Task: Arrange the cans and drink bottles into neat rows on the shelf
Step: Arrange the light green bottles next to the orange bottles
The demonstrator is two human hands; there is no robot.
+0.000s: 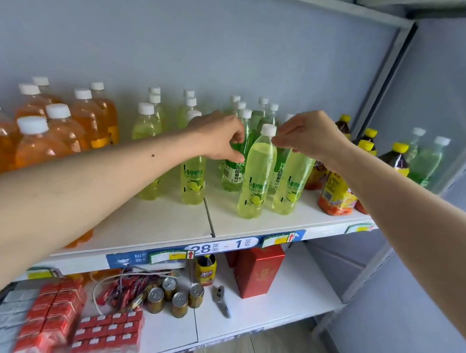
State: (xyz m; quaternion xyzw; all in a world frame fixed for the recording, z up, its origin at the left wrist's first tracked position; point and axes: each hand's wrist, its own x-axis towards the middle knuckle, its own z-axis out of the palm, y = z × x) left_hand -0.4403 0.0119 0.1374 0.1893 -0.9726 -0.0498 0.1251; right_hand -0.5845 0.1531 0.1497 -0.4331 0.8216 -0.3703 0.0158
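shelf strip (222, 249): "28 - 1" | green bottle (233, 173): "NFC"

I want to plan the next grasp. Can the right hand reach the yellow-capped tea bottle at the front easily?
Probably yes. The right hand is just left of the tea bottle, which stands at the shelf's front edge with nothing before it.

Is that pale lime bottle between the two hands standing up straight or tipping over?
Roughly upright. The lime bottle stands on its base on the shelf, white cap on top; any slight lean could be lens distortion.
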